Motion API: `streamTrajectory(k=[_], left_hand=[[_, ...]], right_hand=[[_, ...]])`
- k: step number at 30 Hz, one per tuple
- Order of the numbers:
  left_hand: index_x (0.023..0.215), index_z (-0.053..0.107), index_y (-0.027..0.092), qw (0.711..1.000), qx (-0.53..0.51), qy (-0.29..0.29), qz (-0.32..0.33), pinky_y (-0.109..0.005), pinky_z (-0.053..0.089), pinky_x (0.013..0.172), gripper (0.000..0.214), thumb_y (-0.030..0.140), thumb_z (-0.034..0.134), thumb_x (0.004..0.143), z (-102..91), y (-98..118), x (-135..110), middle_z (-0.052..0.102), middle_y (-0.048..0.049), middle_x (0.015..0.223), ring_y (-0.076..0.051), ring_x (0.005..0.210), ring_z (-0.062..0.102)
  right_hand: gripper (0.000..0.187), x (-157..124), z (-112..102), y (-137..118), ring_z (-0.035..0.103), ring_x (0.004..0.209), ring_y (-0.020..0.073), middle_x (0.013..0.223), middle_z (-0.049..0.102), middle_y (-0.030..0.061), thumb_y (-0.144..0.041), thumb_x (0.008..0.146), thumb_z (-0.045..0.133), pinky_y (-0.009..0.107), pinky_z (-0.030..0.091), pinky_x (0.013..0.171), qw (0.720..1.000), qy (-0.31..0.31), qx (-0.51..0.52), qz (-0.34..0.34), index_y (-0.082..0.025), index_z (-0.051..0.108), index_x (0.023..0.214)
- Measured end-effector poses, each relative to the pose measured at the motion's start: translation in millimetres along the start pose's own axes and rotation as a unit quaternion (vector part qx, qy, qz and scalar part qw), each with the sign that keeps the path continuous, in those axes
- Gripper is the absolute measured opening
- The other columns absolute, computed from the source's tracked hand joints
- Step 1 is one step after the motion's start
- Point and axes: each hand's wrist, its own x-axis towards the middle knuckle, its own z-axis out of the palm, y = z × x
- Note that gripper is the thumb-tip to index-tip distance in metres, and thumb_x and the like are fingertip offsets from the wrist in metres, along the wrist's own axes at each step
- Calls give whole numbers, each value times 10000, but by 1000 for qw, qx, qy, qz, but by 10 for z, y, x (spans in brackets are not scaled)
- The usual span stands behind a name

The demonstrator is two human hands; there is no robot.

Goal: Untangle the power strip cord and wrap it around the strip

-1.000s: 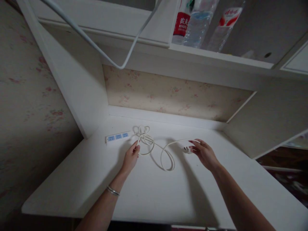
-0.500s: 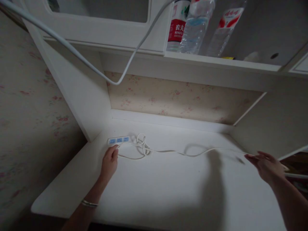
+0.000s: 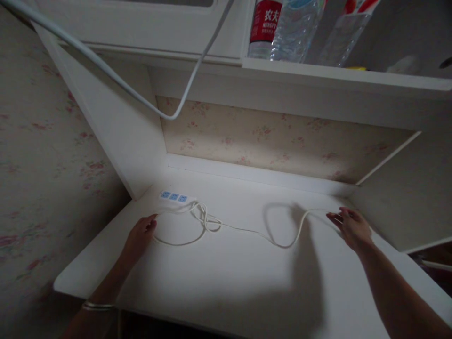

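On the white desk top lies a power strip (image 3: 178,198) with blue socket faces. Its thin white cord (image 3: 243,229) forms a loose tangle just right of the strip. My left hand (image 3: 141,231), in front of the strip, is closed on a loop of this cord that bows out to the left. Far to the right, my right hand (image 3: 353,229) pinches the cord between its fingertips, slightly above the desk. Between the tangle and that hand the cord sags in a curve. What lies inside the right palm is hidden.
The desk (image 3: 226,282) has a shelf (image 3: 346,75) above it carrying several plastic bottles (image 3: 296,30). A thick grey-white cable (image 3: 141,100) hangs across the upper left, close to the camera. A side panel (image 3: 120,117) and flowered wall bound the left.
My right hand has moved left, so the cord sags more. My left hand has drawn the loop left and nearer, widening it. The strip has turned slightly; the view has shifted.
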Motion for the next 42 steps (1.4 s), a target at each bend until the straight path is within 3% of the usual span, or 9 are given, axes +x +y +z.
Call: streamTrajectory(k=[3,7,11,16,22,26,33,39,42], left_hand=[[1143,614,152,999,21,-48,10,-380,505,837,431,357,376,848,42,-61,-93,637,-91,961,-220,858,625],[1181,596,153,992,95,-18,83,-413,492,853,398,285,404,859,111,11,-257,604,-132,1035,-249,927,595],[1146,613,180,980,125,20,152,-444,465,890,321,248,466,869,126,393,-344,606,-139,1050,-275,976,568],[1072,639,224,959,60,-84,264,-388,430,970,269,198,424,912,234,950,-353,621,-72,1105,-224,1061,545],[1124,616,187,942,82,-114,305,-421,379,1020,300,140,442,885,549,1101,-264,612,-83,1216,-243,1133,517],[1107,592,187,942,108,-123,292,-388,405,960,266,158,456,880,604,1116,-209,628,-83,1144,-237,1074,533],[973,607,209,945,144,-118,267,-335,434,827,154,259,487,890,577,1192,-228,609,-68,959,-229,954,547],[960,656,257,960,109,-106,235,-311,432,708,203,379,512,886,527,1245,-242,605,-63,956,-237,944,562],[882,692,267,969,65,-101,216,-313,424,703,264,449,500,887,488,1283,-235,627,-54,917,-227,896,585]], right_hand=[[225,-24,436,-34,658,657,154,783,575,12,-365,762,670,421,559,858,998,-60,16,17,-198,569,874],[205,-149,892,-75,637,656,124,792,543,-12,-373,803,631,374,580,806,991,-130,-9,35,-204,555,891],[241,-220,1142,-23,613,605,120,777,565,2,-399,835,584,346,592,672,983,-149,-91,54,-198,577,968],[489,-261,1275,-24,566,501,106,760,623,20,-446,818,595,281,537,527,970,-145,-188,45,-216,552,1247],[646,-465,1178,-111,590,503,118,812,685,54,-541,793,585,238,494,492,955,-153,-255,21,-249,486,1361],[726,-714,1005,-113,630,553,148,891,711,89,-602,789,550,252,497,504,948,-162,-272,30,-251,415,1410],[549,-1111,734,-23,634,554,187,817,719,76,-593,801,528,365,515,628,925,-142,-345,71,-274,572,1246],[653,-1665,546,-28,668,720,214,1040,691,80,-616,820,491,384,537,701,954,-115,-274,34,-299,416,1386],[619,-2082,536,-13,659,868,242,1160,637,103,-614,836,475,396,548,750,973,-111,-202,21,-270,445,1350]])
